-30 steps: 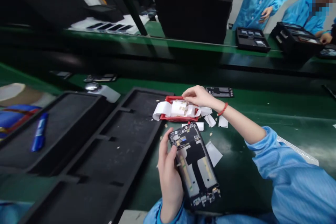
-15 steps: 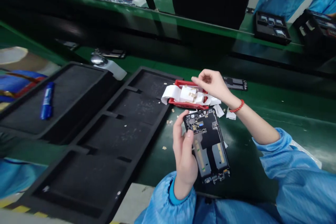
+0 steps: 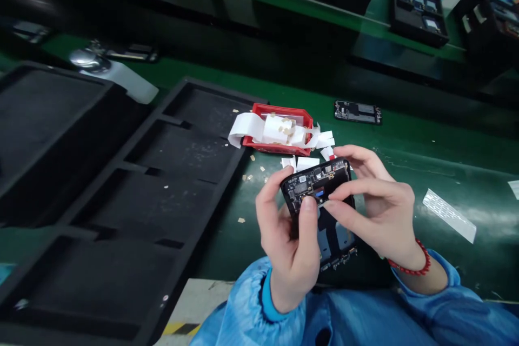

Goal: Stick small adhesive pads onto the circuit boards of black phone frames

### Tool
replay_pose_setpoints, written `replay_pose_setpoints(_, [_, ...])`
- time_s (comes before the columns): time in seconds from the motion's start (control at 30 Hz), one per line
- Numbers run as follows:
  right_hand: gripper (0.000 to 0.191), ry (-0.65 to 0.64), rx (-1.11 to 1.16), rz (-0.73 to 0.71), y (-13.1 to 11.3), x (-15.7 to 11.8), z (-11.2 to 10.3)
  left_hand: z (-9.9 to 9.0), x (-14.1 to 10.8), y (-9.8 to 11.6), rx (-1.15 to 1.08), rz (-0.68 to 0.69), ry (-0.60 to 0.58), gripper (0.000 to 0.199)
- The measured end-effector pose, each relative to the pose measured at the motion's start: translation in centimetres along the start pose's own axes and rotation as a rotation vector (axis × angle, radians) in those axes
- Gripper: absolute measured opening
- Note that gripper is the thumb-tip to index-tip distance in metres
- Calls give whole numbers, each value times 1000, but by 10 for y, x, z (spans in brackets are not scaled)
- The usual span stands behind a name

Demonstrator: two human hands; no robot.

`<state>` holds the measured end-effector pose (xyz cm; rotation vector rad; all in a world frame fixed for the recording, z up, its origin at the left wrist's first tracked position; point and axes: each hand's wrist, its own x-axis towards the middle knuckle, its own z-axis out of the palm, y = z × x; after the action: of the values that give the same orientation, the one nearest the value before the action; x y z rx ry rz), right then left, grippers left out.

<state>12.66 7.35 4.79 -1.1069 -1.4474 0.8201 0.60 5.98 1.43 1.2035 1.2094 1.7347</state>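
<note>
My left hand [image 3: 290, 243] grips an opened smartphone [image 3: 300, 183] by its left side, with the thumb on the bare circuit board. The phone is tilted and its inner side faces me. My right hand [image 3: 383, 213] has thumb and index finger pinched together over the board, beside a small blue part [image 3: 320, 193]. Whatever lies between those fingertips is too small to make out. The other right fingers reach behind the phone's upper right edge. Just beyond the phone stands a red bin [image 3: 275, 148] holding white paper strips [image 3: 248, 125] and small tan bits.
A black compartment tray [image 3: 162, 186] lies on the left, with another black tray [image 3: 52, 102] beside it. Another opened phone [image 3: 358, 112] rests behind on the green bench. A perforated white strip [image 3: 449, 216] lies right. Tan scraps [image 3: 241, 220] dot the bench.
My right hand has come down from above the red bin to the phone's board. The phone is raised and tilted more in my left hand. The view has shifted.
</note>
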Motion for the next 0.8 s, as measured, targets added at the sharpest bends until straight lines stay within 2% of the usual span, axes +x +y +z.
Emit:
replay_pose_setpoints(0.23, [15,7,8,-4,-5,-1,3,0,-5,6,118,47,67,35])
replay_pose_setpoints(0.5, [17,101,31,37,-9,-4,10,4,-7,13,88,83,97,34])
replay_pose_setpoints(0.8, [19,101,89,62,-13,-3,10,10,-5,18,60,87,81,37])
